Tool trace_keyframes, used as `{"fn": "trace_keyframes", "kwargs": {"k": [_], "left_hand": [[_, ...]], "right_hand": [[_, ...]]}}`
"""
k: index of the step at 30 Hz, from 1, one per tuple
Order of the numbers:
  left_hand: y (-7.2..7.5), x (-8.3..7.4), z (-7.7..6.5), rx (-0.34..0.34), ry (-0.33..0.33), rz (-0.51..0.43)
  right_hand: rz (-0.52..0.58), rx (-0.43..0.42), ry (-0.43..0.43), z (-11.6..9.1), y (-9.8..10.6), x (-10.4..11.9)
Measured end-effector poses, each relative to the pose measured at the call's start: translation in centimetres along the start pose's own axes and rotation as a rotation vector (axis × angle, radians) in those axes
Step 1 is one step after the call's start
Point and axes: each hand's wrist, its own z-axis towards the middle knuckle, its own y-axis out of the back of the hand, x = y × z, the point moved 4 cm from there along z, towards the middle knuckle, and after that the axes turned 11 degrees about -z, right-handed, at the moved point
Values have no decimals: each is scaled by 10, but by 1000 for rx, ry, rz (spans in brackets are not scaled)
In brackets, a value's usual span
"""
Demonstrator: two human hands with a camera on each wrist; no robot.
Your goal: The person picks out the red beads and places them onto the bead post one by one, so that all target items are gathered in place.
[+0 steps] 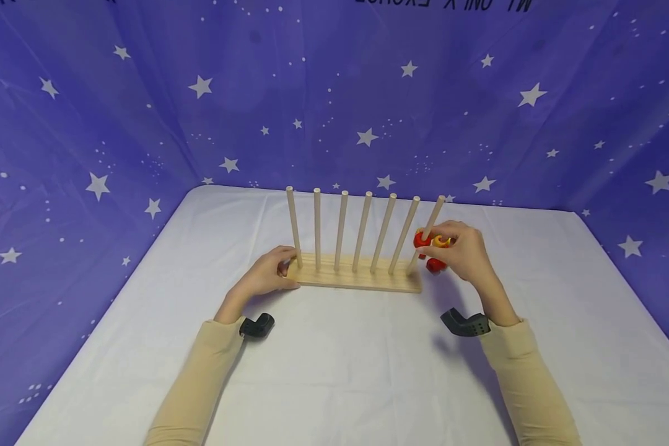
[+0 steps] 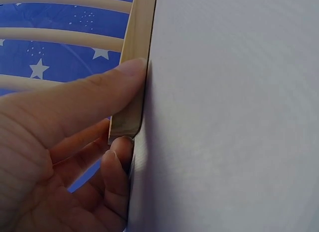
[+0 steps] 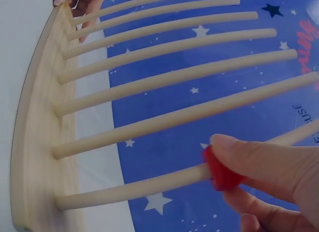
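A wooden peg rack (image 1: 357, 282) with a row of upright dowels rests on the white table. My left hand (image 1: 267, 271) grips the left end of its base, thumb on the front edge in the left wrist view. My right hand (image 1: 464, 251) pinches a red bead (image 3: 222, 169) between thumb and fingers. The bead is threaded around the rightmost dowel (image 3: 134, 188), partway up its length. The other dowels carry nothing. Behind the right fingers lie more red and yellow pieces (image 1: 436, 265), partly hidden by the hand.
White cloth covers the table (image 1: 334, 371). A purple-blue curtain (image 1: 334, 93) printed with stars hangs behind it and along both sides. Each wrist wears a black camera band (image 1: 465, 323).
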Motion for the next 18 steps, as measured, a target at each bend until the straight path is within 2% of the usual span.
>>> {"fn": "trace_keyframes", "kwargs": {"k": [10,18], "left_hand": [[0,-4,-1,-2,-16,-7],[1,-3,-1,0,-4,-21]], "right_hand": [[-76,105,59,4,-20,-13],[-78,189,88,4,-36,-22]]}}
